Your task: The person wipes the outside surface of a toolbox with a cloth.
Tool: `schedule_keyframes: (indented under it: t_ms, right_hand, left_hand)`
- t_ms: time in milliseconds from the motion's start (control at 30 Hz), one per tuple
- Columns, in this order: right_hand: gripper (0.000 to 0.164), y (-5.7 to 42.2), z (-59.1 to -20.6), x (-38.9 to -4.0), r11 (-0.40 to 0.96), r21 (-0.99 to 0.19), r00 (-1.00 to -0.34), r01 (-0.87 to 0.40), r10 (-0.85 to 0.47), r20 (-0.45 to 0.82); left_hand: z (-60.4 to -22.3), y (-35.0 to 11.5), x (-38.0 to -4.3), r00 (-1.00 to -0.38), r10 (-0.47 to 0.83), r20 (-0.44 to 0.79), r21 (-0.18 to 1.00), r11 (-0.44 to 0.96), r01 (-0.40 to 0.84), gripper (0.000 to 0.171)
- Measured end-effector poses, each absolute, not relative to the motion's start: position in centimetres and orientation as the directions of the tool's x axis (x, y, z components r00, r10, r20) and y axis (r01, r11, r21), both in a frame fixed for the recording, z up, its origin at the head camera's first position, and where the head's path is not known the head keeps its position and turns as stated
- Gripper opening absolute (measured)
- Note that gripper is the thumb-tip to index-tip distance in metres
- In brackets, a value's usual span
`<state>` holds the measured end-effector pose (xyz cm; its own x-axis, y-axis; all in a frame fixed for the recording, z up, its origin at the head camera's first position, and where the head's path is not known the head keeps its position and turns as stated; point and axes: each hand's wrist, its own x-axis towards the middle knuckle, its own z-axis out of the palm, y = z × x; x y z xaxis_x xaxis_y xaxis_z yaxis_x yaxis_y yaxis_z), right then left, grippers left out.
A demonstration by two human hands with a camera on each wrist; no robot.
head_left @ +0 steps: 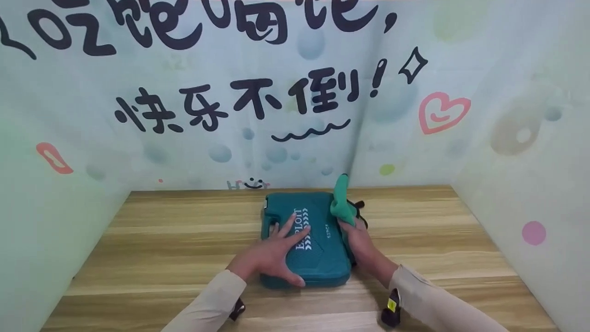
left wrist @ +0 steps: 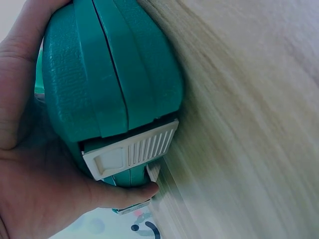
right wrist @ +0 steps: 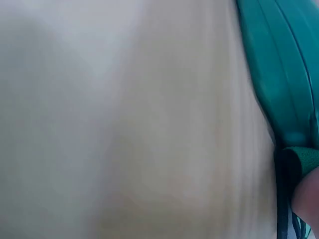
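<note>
A teal plastic case (head_left: 318, 258) with white lettering lies flat on the table. My left hand (head_left: 276, 251) rests on its lid with the fingers spread, the thumb over the near edge. In the left wrist view, one finger reaches down the case's side beside a pale ribbed latch (left wrist: 134, 152). At the case's right side, my right hand (head_left: 364, 244) grips a green cloth item with dark edging (head_left: 342, 203); part of it stands up above the hand. The right wrist view shows only a bit of that hand and the cloth (right wrist: 309, 158), against the case's side.
The wood-grain table (head_left: 184, 235) spreads around the case. Behind it hangs a pale printed backdrop (head_left: 193, 157) with dark characters, and similar sheets rise at both sides. Small dark devices sit at both wrists.
</note>
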<state>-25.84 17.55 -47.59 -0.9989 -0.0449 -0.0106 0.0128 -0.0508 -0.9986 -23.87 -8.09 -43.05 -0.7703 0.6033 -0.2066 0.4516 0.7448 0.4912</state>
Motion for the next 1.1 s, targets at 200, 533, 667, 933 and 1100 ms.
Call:
schedule_keyframes:
  t_ms: [200,533,667,933,1100]
  right_hand:
    - [0.046,17.6,-47.8,-23.3,-0.044,-0.998,-0.999,0.034,-0.039,-0.032]
    - [0.054,17.6,-47.4,-18.6,0.006,-0.998,-0.996,0.069,-0.061,-0.069]
    - [0.059,17.5,-47.3,-17.2,0.063,-0.997,-0.995,0.041,-0.091,-0.046]
    - [0.053,17.1,-48.1,-15.7,0.358,-0.829,-0.896,-0.43,-0.28,0.344]
    - [0.057,17.1,-46.6,-16.5,0.501,-0.658,-0.818,-0.562,-0.455,0.352]
  left_hand:
    - [-43.4,-8.1,-23.7,-0.771,0.606,-0.198,0.495,0.74,0.455,0.118]
    - [-43.1,-8.2,-23.5,-0.771,0.614,-0.172,0.501,0.728,0.468,0.117]
    - [-43.2,-8.2,-23.6,-0.774,0.605,-0.185,0.505,0.734,0.453,0.117]
    - [-43.3,-8.2,-23.6,-0.775,0.601,-0.196,0.497,0.742,0.449,0.117]
    - [-43.3,-8.2,-23.5,-0.771,0.614,-0.172,0.482,0.735,0.477,0.115]
